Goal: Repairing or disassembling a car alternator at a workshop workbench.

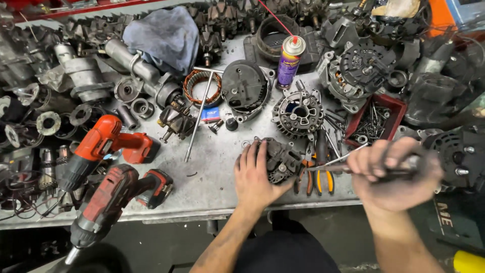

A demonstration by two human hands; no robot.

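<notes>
while the left hand (255,174) lies flat, fingers spread, on the dark alternator housing (280,159) at the bench's near edge, right hand (391,174) is fisted round a screwdriver (337,167) w/ tip at it. housing looks half stripped, pliers (318,167) just right.

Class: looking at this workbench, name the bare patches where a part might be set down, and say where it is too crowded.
One bare patch lies between the long metal rod and the left hand, down to the bench front edge. A smaller one sits between the rod and the upper red drill. The back and both ends are crowded with alternator parts; pliers fill the space by the right hand.
</notes>
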